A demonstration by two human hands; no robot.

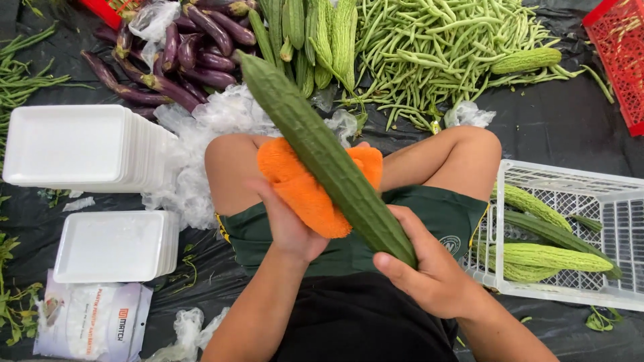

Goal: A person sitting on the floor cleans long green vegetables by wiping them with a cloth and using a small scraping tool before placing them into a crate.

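Right hand point(429, 271) clenched around the near end of a long green ridged gourd point(329, 161) slanting over the lap. Left hand point(288, 221) presses an orange cloth point(302, 191) against the gourd's middle, fingers curled beneath. Beyond: white crate point(604, 201), foam trays point(74, 144), purple eggplants point(174, 60), green beans point(436, 47).

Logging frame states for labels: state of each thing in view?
Long green gourd: held tilted, right hand at its lower end.
Orange cloth: in left hand, against the gourd.
White crate: holds gourds.
Foam trays: stacked.
Eggplants: piled.
Green beans: heaped.
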